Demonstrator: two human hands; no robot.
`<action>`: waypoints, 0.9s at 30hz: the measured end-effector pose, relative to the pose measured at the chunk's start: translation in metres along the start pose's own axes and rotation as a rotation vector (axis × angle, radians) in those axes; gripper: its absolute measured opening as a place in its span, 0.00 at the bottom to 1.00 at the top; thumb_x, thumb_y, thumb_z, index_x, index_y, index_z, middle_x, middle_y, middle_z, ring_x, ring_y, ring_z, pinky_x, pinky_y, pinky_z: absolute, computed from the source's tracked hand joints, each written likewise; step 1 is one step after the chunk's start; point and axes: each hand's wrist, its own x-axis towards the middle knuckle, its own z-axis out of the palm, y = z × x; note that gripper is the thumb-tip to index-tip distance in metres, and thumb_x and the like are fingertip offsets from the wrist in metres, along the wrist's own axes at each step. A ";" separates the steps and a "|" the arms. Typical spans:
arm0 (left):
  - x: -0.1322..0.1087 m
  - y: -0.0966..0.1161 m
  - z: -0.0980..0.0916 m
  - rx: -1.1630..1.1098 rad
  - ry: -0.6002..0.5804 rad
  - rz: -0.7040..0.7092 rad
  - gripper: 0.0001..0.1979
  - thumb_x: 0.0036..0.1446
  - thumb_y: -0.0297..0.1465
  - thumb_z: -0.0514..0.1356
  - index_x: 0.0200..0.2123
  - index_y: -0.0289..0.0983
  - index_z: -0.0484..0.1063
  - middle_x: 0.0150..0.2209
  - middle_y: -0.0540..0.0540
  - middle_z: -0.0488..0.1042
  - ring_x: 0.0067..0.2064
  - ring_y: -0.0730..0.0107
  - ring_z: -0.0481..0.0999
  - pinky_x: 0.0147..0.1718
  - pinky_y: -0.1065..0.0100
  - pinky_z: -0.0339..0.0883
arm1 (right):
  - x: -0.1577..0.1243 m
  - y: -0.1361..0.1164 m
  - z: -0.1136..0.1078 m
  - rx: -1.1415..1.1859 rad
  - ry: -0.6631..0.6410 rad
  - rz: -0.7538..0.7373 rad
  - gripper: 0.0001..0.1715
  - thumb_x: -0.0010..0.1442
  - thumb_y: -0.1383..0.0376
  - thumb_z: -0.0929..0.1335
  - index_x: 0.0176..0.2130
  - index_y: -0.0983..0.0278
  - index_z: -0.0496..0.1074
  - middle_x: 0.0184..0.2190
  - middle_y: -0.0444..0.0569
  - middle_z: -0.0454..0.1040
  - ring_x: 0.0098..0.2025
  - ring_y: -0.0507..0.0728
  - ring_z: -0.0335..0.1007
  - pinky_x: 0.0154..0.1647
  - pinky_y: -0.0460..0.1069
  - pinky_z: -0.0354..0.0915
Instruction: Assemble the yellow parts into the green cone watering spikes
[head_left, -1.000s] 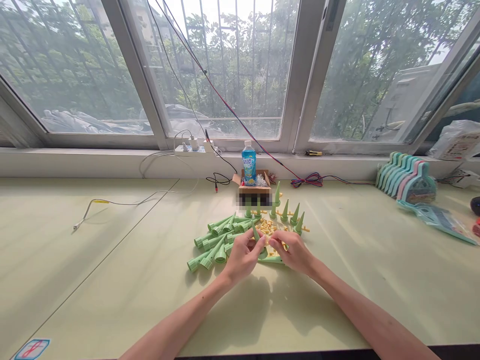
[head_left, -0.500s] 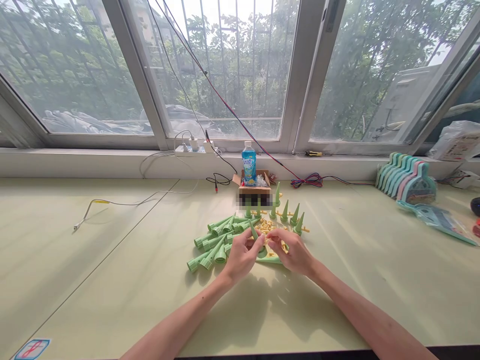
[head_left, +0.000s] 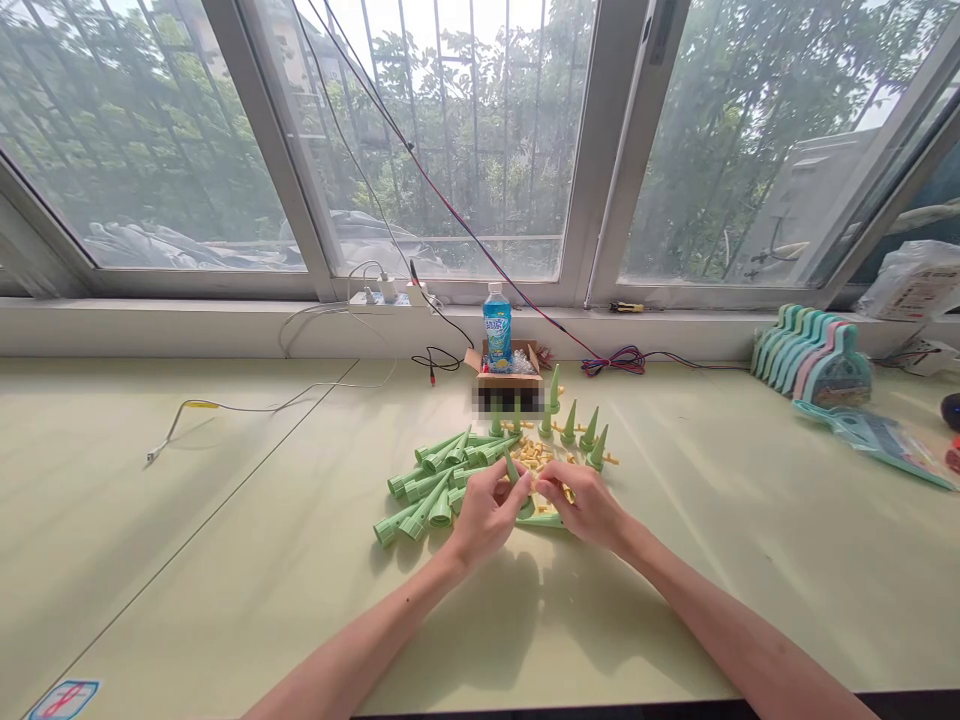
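Observation:
A green conical watering spike point(head_left: 513, 468) is gripped in my left hand point(head_left: 484, 510), its tip pointing up and leaning left. My right hand point(head_left: 579, 500) is pinched close against the spike's side. A small yellow valve point(head_left: 535, 482) shows between its fingertips, mostly hidden. Behind the hands lies a pile of similar yellow valves point(head_left: 534, 453). Loose green spikes point(head_left: 427, 490) are heaped left of my left hand. Several upright spikes point(head_left: 598, 449) with yellow valves in their sides stand beyond the pile. Another green spike point(head_left: 541, 520) lies partly hidden between my hands.
A small cardboard box point(head_left: 510, 380) with a blue bottle point(head_left: 498, 330) stands at the back. Bundled red and blue cable point(head_left: 615, 360) lies right of it. A grey cable point(head_left: 247, 408) crosses the left table. Pastel dustpan-like pieces point(head_left: 814, 355) stand at the far right.
Both hands stay nearly in place. The held spike has shifted slightly right, and the right fingertips have moved a little against its side.

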 end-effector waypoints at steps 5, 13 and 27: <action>0.000 -0.003 -0.001 0.021 -0.007 0.014 0.15 0.65 0.41 0.55 0.33 0.35 0.66 0.21 0.56 0.53 0.22 0.78 0.51 0.21 0.73 0.43 | -0.001 0.004 0.002 -0.034 0.016 -0.026 0.25 0.70 0.59 0.60 0.23 0.63 0.55 0.19 0.39 0.53 0.22 0.49 0.47 0.24 0.45 0.48; 0.001 0.001 0.000 -0.039 0.030 -0.007 0.15 0.64 0.42 0.56 0.32 0.36 0.65 0.20 0.57 0.51 0.21 0.79 0.49 0.19 0.74 0.42 | 0.001 -0.008 -0.002 0.041 -0.002 -0.025 0.12 0.69 0.61 0.61 0.35 0.63 0.68 0.27 0.45 0.69 0.28 0.51 0.63 0.30 0.45 0.59; 0.000 -0.003 0.000 0.052 0.018 0.005 0.14 0.65 0.42 0.55 0.33 0.36 0.65 0.19 0.58 0.50 0.20 0.79 0.49 0.19 0.74 0.43 | 0.000 -0.001 -0.002 -0.001 -0.005 0.010 0.17 0.70 0.60 0.60 0.30 0.63 0.65 0.24 0.44 0.67 0.24 0.51 0.57 0.27 0.45 0.57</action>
